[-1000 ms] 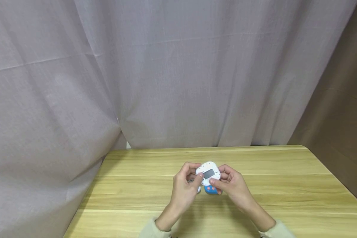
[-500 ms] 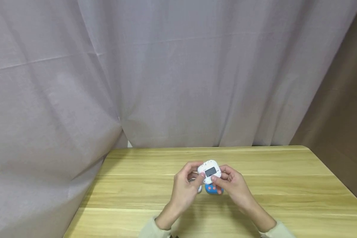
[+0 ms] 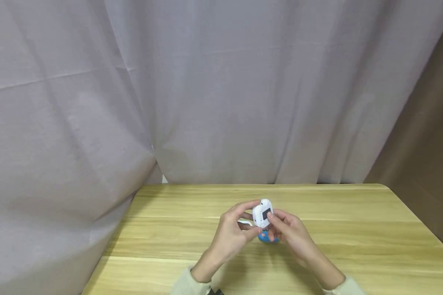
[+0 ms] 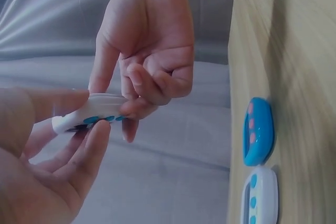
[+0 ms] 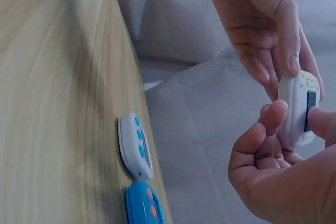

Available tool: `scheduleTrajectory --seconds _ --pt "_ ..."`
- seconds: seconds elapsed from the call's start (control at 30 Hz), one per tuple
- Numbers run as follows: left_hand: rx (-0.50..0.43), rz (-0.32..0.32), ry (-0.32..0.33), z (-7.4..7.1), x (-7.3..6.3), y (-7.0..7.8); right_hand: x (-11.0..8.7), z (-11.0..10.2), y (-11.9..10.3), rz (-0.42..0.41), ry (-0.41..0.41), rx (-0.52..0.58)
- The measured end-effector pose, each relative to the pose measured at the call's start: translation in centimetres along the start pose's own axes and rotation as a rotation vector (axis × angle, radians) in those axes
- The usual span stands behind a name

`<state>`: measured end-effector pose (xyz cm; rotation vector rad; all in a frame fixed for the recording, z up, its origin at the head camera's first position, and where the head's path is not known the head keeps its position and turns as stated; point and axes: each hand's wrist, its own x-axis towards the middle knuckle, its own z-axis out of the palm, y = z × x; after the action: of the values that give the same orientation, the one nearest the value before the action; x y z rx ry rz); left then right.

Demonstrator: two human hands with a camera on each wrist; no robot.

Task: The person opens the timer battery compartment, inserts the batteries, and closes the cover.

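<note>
Above the table a small white digital timer (image 3: pixel 259 217) with blue buttons is held between both hands, its back with a dark rectangle facing the head camera. My left hand (image 3: pixel 228 231) grips its left side, fingertips on the upper edge and thumb at the lower edge. The right hand (image 3: pixel 294 234) pinches it from the right, thumb pressing the dark rectangle (image 5: pixel 311 109). From the left wrist view, the blue buttons (image 4: pixel 100 119) show on the timer's far side, partly behind fingers.
A blue timer (image 4: pixel 260 132) with pink buttons and a second white timer (image 5: pixel 129 145) with blue buttons lie side by side on the wooden table (image 3: pixel 162 233), beneath the hands. A grey curtain (image 3: pixel 221 102) hangs behind the table's far edge.
The held timer has turned from facing the head camera to a more edge-on tilt. My left thumb has slid to its lower edge, and the right thumb has moved onto the dark rectangle.
</note>
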<state>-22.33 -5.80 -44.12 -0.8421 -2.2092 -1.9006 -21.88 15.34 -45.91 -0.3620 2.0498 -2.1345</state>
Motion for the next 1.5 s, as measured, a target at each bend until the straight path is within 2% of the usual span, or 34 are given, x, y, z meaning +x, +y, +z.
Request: scheduleTrajectory --seconds 0.13,0.23,0.37,0.5,0.67,0.9,1.17,1.4,1.5 --pt "0.067 0.017 -0.006 -0.2 0.0 0.0 0.1 -0.2 0.1 -0.014 -0.122 0.088" --pt "0.093 0.039 0.017 -0.3 0.0 -0.1 0.4 0.0 0.1 -0.007 -0.195 0.181" --pt "0.159 0.074 0.064 -0.5 0.1 -0.2 1.0 0.6 -0.1 0.029 -0.230 0.263" --pt "0.233 0.082 0.089 -0.8 0.3 -0.3 1.5 1.4 -0.5 0.052 -0.243 0.273" --pt "0.241 0.054 0.084 -1.6 0.4 -0.3 2.2 2.2 -0.5 0.079 -0.238 0.251" --pt "0.254 0.024 0.115 -2.1 0.6 -0.7 3.2 2.9 -0.4 0.101 -0.198 0.190" --pt "0.286 0.013 0.137 -2.5 0.5 -0.7 3.9 3.3 -0.2 0.046 -0.156 -0.003" --pt "0.230 -0.031 0.141 -2.9 0.8 -0.8 4.4 3.4 -0.4 0.039 -0.137 -0.025" --pt "0.247 -0.045 0.150 -3.1 0.9 -0.9 4.7 3.3 -0.7 0.039 -0.129 -0.050"
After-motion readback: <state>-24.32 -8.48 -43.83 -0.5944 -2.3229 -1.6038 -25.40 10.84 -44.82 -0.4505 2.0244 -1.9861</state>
